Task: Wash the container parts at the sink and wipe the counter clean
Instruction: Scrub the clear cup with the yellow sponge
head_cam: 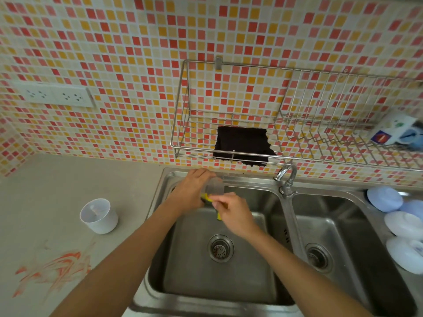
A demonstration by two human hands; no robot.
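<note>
Over the left basin of the steel sink, my left hand grips a clear plastic container part. My right hand holds a yellow-green sponge and presses it against that part. A white cup-shaped container part with a centre spindle stands upright on the grey counter left of the sink. Orange smears streak the counter near its front left.
The tap stands between the two basins. A wire rack on the tiled wall holds a dark cloth and a carton. Blue and white lids lie right of the sink. A wall socket is at left.
</note>
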